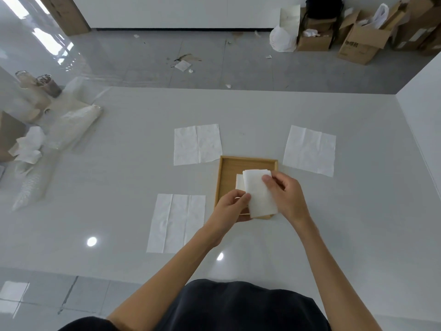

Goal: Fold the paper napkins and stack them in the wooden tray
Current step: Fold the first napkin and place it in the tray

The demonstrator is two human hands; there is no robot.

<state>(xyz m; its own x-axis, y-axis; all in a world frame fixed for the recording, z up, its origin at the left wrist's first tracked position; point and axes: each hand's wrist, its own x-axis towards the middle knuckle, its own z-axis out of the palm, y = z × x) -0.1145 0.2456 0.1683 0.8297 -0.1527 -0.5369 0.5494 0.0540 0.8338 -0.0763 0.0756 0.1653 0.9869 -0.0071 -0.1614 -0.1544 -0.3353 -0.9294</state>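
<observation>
1. Wooden tray (228, 173) sits mid-table (119, 187), just in front of the person, its long side running away from them.
2. Held napkin (261, 197), folded to a narrow rectangle, is over the tray's near-right part and a little askew to its walls. Whether it touches the tray floor cannot be told.
3. Left hand (232, 206) pinches the held napkin's near-left edge between thumb and curled fingers.
4. Right hand (287, 194) grips its far-right corner, thumb on top and the other fingers curled beside and under it.
5. Stacked napkin (239, 182), folded, lies in the tray. Only a strip shows to the left of the held napkin, which covers the rest.
6. Done, as I read it: one napkin is folded and placed, and a second is folded and about to go on top.
7. Left to do: three napkins lie flat and unfolded on the table.
   - Far-left napkin (197, 144) is just beyond the tray's far-left corner.
   - Far-right napkin (310, 150) is off the tray's right side, a little apart.
   - Near napkin (176, 223) is just left of the tray, beside the left forearm.
8. Overall the task looks under halfway. The step in hand seems to be squaring the held napkin over the stacked one before letting go.
</observation>
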